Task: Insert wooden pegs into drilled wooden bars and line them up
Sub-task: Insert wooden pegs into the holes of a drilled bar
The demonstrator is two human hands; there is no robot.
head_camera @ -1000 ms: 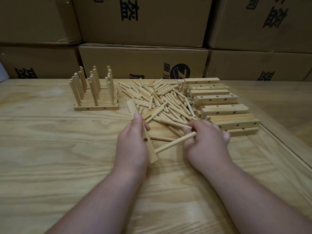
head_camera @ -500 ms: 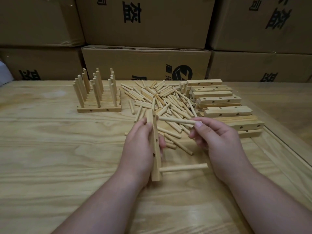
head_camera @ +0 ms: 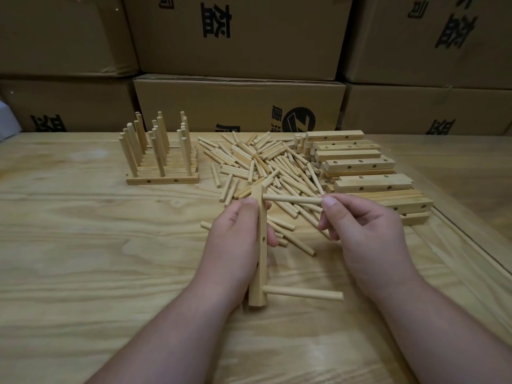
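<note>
Peg (head_camera: pixel 292 200) now meets bar (head_camera: pixel 260 245), plywood table (head_camera: pixel 83 245)

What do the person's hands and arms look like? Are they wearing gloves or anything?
No gloves. The left hand and the right hand are both bare, and so are the forearms, all the way down to the bottom of the picture. No sleeves show. I see no rings, watch or bracelets on them either. The fingernails that show are short and plain.
</note>
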